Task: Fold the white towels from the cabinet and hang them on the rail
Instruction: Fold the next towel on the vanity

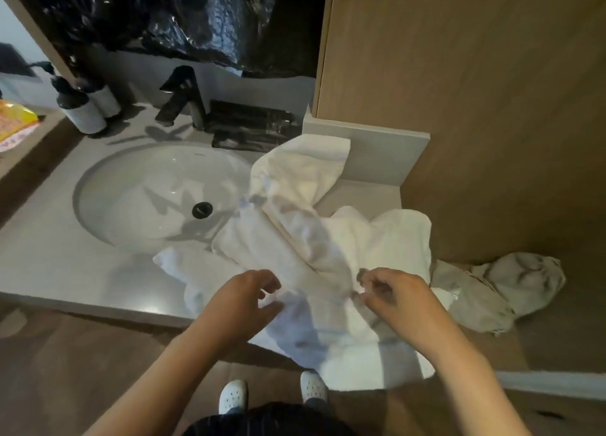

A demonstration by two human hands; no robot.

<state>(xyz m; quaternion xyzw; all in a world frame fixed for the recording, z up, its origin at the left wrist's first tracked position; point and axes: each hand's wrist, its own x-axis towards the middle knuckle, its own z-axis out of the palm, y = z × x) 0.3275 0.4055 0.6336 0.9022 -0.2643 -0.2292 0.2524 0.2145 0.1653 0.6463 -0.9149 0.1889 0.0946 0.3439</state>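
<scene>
Head view: white towel [295, 239] lies crumpled, unfolded, on vanity counter [49, 265] mid-frame, spilling over the front edge. Left hand [244, 299] hovers, fingers loosely curled, empty; right hand [395, 296] prob. pinches a fold (blurry). Folding barely begun; hanging left, no rail in view.

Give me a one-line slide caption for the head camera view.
Right hand pinches the crumpled white towels heaped on the counter beside the sink; left hand hovers open.

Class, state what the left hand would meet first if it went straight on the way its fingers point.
The left hand would meet the towel first, probably its raised fold; depth unclear.
</scene>
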